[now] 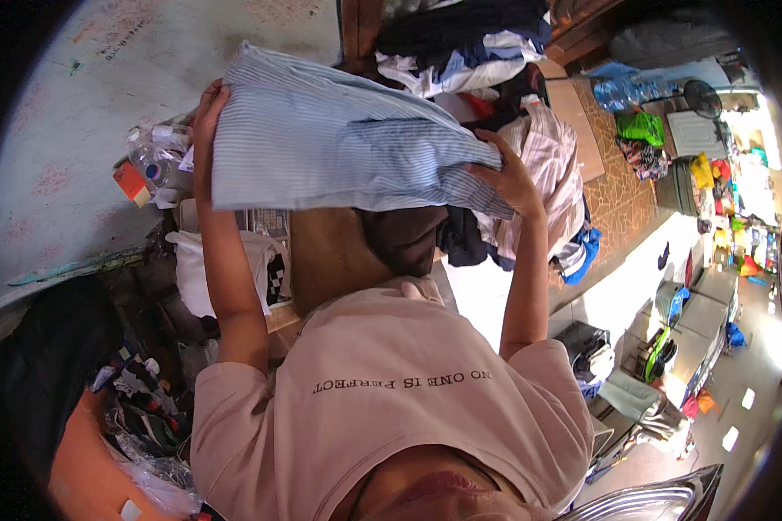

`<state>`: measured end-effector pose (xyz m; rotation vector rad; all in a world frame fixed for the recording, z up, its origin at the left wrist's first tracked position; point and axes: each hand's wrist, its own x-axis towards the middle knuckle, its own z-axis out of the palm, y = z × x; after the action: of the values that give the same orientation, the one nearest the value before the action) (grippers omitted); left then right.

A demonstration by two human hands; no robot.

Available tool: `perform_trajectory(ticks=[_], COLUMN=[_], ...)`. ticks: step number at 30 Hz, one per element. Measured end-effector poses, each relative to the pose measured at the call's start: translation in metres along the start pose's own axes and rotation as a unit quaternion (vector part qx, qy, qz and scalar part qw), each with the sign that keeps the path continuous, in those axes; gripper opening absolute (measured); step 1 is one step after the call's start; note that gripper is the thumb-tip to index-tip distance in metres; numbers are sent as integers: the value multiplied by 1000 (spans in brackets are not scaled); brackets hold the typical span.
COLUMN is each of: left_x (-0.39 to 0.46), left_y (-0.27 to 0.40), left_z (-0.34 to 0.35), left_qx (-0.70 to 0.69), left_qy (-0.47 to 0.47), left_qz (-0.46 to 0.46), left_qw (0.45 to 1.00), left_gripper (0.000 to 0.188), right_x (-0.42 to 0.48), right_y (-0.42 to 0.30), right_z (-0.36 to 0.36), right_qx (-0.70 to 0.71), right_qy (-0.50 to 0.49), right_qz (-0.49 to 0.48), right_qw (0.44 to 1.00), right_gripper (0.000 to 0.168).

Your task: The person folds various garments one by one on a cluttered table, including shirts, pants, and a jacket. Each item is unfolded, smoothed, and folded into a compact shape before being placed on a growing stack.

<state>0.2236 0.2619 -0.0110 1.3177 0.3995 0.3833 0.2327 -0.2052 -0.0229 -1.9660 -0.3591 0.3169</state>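
A light blue and white striped cloth garment (287, 137) is stretched out in the air before me. My left hand (212, 111) grips its edge at the picture's left, with the fingers folded over the cloth. At the other end, my right hand (508, 176) pinches the bunched part between thumb and fingers. Below the garment lie a dark brown cloth (407, 244) and a wooden surface (326, 260). Beside my right hand is a heap with a pale striped shirt (554, 156). White cloth (192, 267) lies near my left forearm.
Plastic bottles (159, 170) stand by the wall (91, 189) at left. More dark and white clothes (456, 65) are piled at the top. An orange container (98, 456) and a plastic bag are low at left. Bags, water bottles (616, 94) and a fan (702, 98) are farther right.
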Motion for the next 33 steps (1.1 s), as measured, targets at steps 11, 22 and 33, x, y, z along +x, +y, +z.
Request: perform_trajectory(ticks=[11,22,33], left_x=[-110,-241,-189], left_y=[-204,-255,-183], left_z=[37,130,99], left_qx=[417,264,344], left_qy=[-303,-359,-432], left_qz=[4,3,36], left_qw=[857,895,833], left_gripper=[23,54,59], right_x=[-123,-107,-109], right_y=[238,179,86], right_z=[166,201,195], right_qx=[174,36,562], right_qy=[185,364,116], right_qz=[478,200,326], right_qw=[841,909,751], right_gripper=[84,36,66])
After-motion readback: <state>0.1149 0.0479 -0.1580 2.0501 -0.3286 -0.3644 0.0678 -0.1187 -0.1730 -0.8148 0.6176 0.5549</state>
